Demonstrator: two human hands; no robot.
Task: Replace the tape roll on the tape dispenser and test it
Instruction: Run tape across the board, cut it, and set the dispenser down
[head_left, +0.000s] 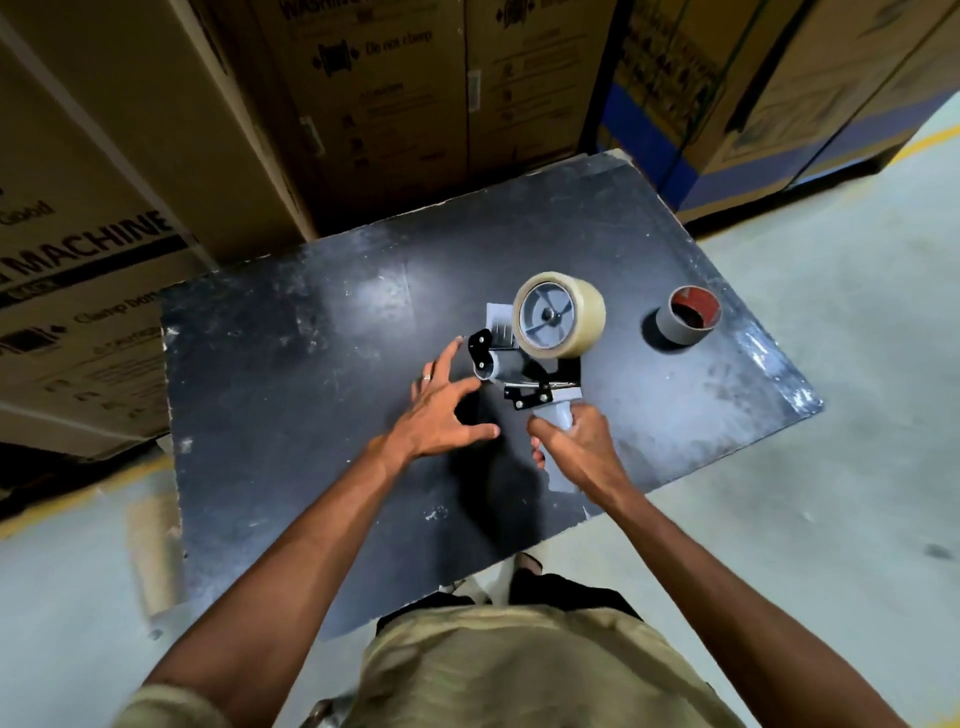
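over the black table (311, 322), dispenser (524, 374) handle half hidden in right grip (574, 449); left grip (441, 415) wide, empty.

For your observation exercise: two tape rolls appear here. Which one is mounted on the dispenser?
The large clear tape roll sits on the grey dispenser. The small grey roll with a red inner core lies apart, flat on the black table.

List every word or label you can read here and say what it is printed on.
"MACHINE": large carton on the left, start of the line cut off.
"Good": same carton, higher up, partly cut off.
"Clamp": same carton, lower down; the rest is blurred.
"Do not clamp": carton behind the table, beside a symbol.
Top line and small print on that carton: too blurred to read.
Tape dispenser, tape roll: no text visible.
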